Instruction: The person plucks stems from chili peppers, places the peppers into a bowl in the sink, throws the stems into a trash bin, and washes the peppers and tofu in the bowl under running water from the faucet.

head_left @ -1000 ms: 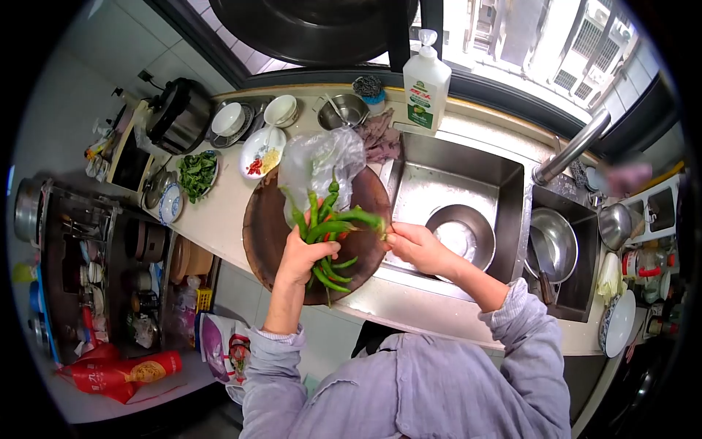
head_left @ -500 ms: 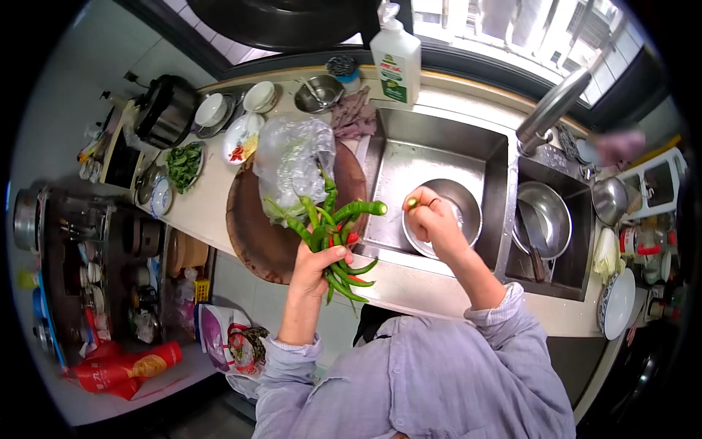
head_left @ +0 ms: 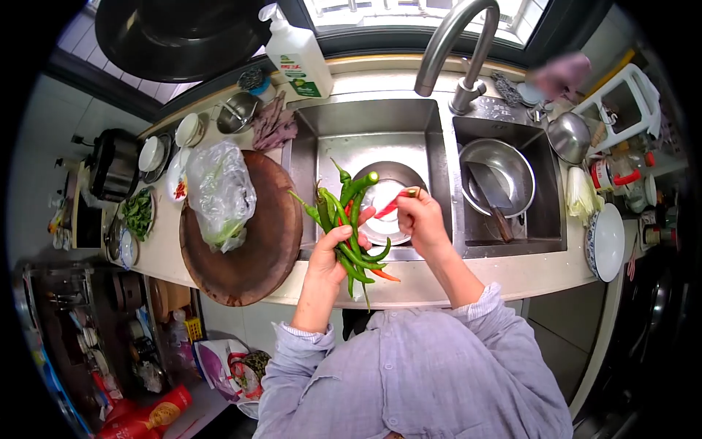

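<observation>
My left hand (head_left: 329, 257) is wrapped round a bunch of long chili peppers (head_left: 357, 192), mostly green with a few red ones among them. Between the fingertips of my right hand (head_left: 425, 224) is the stem end of a red chili pepper (head_left: 390, 206), whose other end points toward the bunch. I cannot tell whether that pepper is fully apart from the others. Below both hands, a metal bowl (head_left: 409, 174) sits in the large sink basin (head_left: 351, 135), partly hidden by the peppers and my right hand.
On the left, a round wooden chopping board (head_left: 267, 249) bears a plastic bag of greens (head_left: 219, 192). The smaller basin holds a metal pan (head_left: 521, 164) with a cleaver (head_left: 491, 192) in it. A tall faucet (head_left: 468, 73) and a white pump bottle (head_left: 298, 60) stand behind the sink.
My view has swung to the right. The bunch is now over the sink's front edge. My right hand, earlier apart with a small green piece, is now close to the bunch, pinching a red pepper.
</observation>
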`<action>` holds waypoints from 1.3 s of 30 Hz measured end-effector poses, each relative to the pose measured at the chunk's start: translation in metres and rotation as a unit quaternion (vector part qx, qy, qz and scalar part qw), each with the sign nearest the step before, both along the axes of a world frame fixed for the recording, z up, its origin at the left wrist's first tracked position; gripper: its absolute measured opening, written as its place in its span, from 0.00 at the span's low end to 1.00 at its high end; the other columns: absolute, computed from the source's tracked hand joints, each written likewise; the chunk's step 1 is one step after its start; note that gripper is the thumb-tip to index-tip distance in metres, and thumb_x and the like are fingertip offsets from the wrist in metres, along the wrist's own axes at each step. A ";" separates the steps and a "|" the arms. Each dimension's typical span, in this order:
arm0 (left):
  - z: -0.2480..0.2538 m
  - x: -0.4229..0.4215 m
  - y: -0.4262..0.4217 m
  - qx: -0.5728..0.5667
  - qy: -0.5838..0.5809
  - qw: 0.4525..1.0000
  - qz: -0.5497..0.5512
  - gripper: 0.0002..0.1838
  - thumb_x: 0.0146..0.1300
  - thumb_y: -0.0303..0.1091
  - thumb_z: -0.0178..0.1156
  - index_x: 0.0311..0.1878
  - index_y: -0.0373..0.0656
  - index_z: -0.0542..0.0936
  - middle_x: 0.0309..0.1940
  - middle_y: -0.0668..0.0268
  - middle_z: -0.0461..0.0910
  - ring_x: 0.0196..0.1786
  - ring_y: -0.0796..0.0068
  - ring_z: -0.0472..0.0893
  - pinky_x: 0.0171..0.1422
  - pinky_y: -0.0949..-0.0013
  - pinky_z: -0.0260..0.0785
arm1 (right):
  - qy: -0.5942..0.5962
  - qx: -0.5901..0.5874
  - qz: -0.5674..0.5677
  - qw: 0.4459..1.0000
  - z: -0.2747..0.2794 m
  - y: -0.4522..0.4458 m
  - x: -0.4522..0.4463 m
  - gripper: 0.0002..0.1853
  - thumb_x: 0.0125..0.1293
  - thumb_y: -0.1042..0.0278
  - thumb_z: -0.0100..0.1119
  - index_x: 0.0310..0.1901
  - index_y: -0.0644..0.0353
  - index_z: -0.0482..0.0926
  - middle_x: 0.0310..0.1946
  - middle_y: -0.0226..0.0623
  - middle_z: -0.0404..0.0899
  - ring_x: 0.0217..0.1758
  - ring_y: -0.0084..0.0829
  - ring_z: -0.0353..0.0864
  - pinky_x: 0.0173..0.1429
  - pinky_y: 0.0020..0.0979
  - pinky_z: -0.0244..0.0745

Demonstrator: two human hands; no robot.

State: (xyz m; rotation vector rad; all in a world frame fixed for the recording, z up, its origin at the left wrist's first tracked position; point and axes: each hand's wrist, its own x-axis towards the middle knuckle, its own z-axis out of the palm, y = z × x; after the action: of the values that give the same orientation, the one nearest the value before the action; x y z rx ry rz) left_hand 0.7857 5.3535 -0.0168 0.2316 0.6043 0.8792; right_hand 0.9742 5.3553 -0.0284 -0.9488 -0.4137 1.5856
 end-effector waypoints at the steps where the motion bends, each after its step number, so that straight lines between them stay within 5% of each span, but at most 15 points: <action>1: 0.003 0.005 0.002 0.001 -0.023 1.000 0.001 0.26 0.51 0.26 0.57 0.57 0.36 0.66 0.45 0.53 0.76 0.31 0.71 0.78 0.43 0.63 0.74 | 0.037 -0.019 -0.010 0.999 0.004 0.001 0.010 0.01 0.57 0.74 0.49 0.31 0.59 0.70 0.22 0.30 0.71 0.18 0.17 0.64 0.17 0.20 0.56; 4: 0.004 0.013 0.006 0.020 0.079 0.997 0.013 0.27 0.51 0.23 0.57 0.57 0.36 0.66 0.47 0.50 0.75 0.29 0.72 0.78 0.38 0.68 0.75 | 0.104 -0.030 0.004 0.994 0.003 0.001 0.023 0.06 0.53 0.73 0.43 0.33 0.59 0.69 0.26 0.38 0.74 0.26 0.33 0.75 0.34 0.32 0.74; 7: 0.005 0.019 0.010 0.040 0.188 0.981 0.027 0.23 0.49 0.22 0.59 0.52 0.36 0.70 0.40 0.55 0.78 0.27 0.73 0.78 0.33 0.74 0.73 | 0.140 -0.018 0.049 0.989 0.010 -0.001 0.021 0.05 0.53 0.75 0.41 0.32 0.59 0.68 0.26 0.40 0.74 0.27 0.32 0.76 0.30 0.30 0.72; 12: -0.001 0.022 0.014 0.104 0.319 0.942 0.029 0.19 0.46 0.21 0.62 0.45 0.36 0.74 0.31 0.62 0.78 0.27 0.76 0.77 0.32 0.75 0.71 | 0.053 0.019 0.067 0.996 0.027 0.004 0.012 0.12 0.60 0.70 0.51 0.44 0.63 0.72 0.21 0.27 0.68 0.15 0.17 0.60 0.20 0.23 0.56; 15: 0.001 0.022 0.016 0.147 0.365 0.919 0.013 0.18 0.45 0.20 0.62 0.42 0.36 0.74 0.29 0.65 0.77 0.26 0.77 0.76 0.32 0.76 0.69 | -0.093 0.020 0.117 0.988 0.032 0.013 0.016 0.10 0.60 0.71 0.56 0.42 0.64 0.74 0.24 0.25 0.71 0.21 0.15 0.66 0.25 0.20 0.62; 16: 0.002 0.022 0.018 0.160 0.377 0.912 0.009 0.18 0.44 0.20 0.62 0.42 0.36 0.74 0.28 0.65 0.77 0.26 0.77 0.76 0.32 0.76 0.69 | -0.151 0.035 0.104 0.982 0.037 0.014 0.013 0.09 0.59 0.72 0.59 0.41 0.65 0.76 0.29 0.25 0.75 0.30 0.14 0.70 0.34 0.18 0.66; 19: 0.009 0.028 0.021 0.171 0.412 0.895 0.025 0.18 0.41 0.20 0.61 0.40 0.36 0.74 0.27 0.67 0.75 0.25 0.79 0.74 0.30 0.76 0.67 | -0.195 0.090 0.117 0.970 0.031 0.018 0.017 0.09 0.60 0.72 0.58 0.40 0.66 0.77 0.32 0.26 0.76 0.36 0.14 0.71 0.42 0.17 0.67; 23: 0.009 0.030 0.026 0.163 0.426 0.890 0.016 0.20 0.41 0.20 0.61 0.42 0.36 0.73 0.27 0.67 0.75 0.26 0.80 0.75 0.30 0.75 0.67 | -0.277 0.104 0.184 0.937 0.041 0.018 0.029 0.10 0.59 0.72 0.57 0.41 0.66 0.77 0.33 0.25 0.76 0.35 0.14 0.70 0.41 0.17 0.65; 26: 0.011 0.032 0.027 0.172 0.464 0.869 0.017 0.20 0.40 0.21 0.61 0.41 0.36 0.73 0.27 0.68 0.75 0.28 0.79 0.75 0.33 0.75 0.68 | -0.235 0.109 0.128 0.957 0.039 0.013 0.021 0.10 0.57 0.73 0.56 0.40 0.67 0.78 0.27 0.22 0.73 0.30 0.12 0.67 0.35 0.17 0.63; 32: -0.001 0.027 0.028 0.271 0.585 0.764 0.013 0.19 0.41 0.26 0.62 0.41 0.37 0.73 0.27 0.63 0.78 0.32 0.74 0.77 0.39 0.71 0.69 | -0.509 0.122 0.207 0.826 0.043 0.012 0.039 0.12 0.55 0.66 0.55 0.36 0.65 0.79 0.18 0.39 0.74 0.22 0.24 0.72 0.30 0.26 0.67; 39: 0.018 0.031 0.025 0.301 0.642 0.705 -0.021 0.19 0.41 0.28 0.61 0.41 0.39 0.74 0.31 0.56 0.80 0.37 0.61 0.80 0.42 0.65 0.70 | -0.563 0.176 0.285 0.756 0.039 0.010 0.041 0.12 0.61 0.64 0.48 0.36 0.65 0.73 0.23 0.51 0.75 0.29 0.51 0.74 0.35 0.43 0.68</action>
State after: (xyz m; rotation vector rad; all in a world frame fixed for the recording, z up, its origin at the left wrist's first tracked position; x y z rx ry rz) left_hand 0.8166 5.3782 0.0009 1.5473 1.5805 0.7422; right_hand 1.0156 5.3657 0.0111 -1.4829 -1.9313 1.1615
